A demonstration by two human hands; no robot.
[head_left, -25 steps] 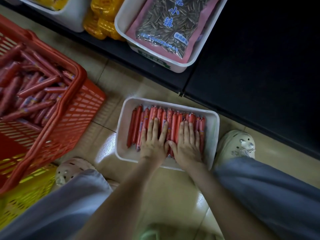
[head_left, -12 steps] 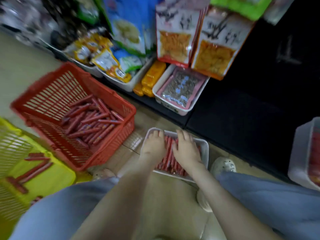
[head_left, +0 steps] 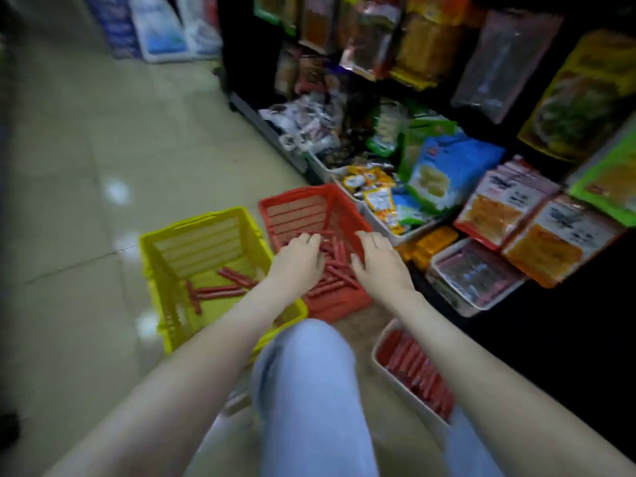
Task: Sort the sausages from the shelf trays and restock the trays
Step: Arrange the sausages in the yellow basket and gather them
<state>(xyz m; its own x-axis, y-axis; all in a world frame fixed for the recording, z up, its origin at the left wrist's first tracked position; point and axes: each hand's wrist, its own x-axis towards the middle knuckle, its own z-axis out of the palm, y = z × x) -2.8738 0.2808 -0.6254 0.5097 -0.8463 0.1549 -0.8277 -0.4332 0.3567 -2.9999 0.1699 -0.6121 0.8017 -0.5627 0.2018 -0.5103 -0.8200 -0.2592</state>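
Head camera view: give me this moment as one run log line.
left hand: in red basket, over sausages | right hand: same, both grips unclear | yellow basket: few sausages | white tray: filled

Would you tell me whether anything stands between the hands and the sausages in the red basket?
Nothing visible does. The left hand and right hand are over the open red basket, right at the sausages piled inside.

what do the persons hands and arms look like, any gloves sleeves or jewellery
The left hand and right hand are bare, with no gloves. No sleeves show on either arm, right down to the picture's edge. No watch, bracelet or ring can be made out, though the view is blurry. The only clothing in sight is light blue trousers.
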